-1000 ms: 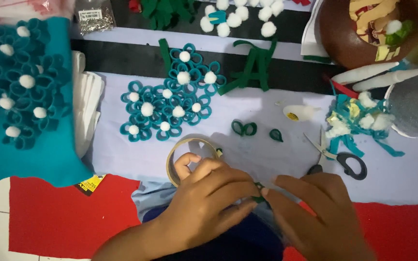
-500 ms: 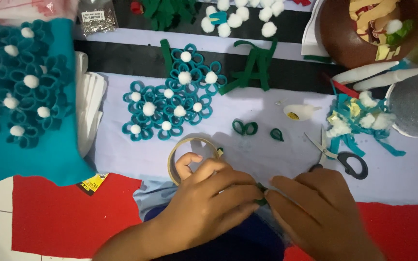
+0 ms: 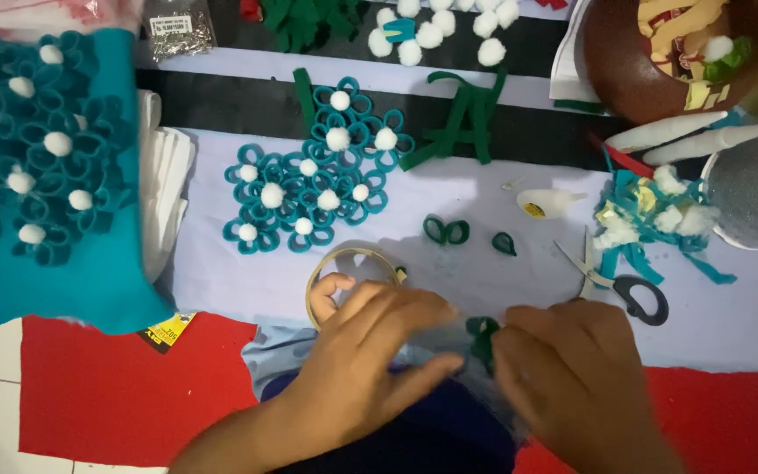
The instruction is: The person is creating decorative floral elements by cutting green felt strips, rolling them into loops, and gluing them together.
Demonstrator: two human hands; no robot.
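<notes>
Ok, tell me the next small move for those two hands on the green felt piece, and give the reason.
Probably press the folded green felt strip closed between the fingertips. The left hand and the right hand pinch it from either side, and it looks only partly looped, unlike the finished green felt loops lying on the pale sheet above. Whether glue is on it cannot be seen.

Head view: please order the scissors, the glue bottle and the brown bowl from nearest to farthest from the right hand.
From the right hand:
1. Scissors, just above it, on the pale sheet.
2. Glue bottle, higher, lying on its side.
3. Brown bowl, top right corner.
</notes>
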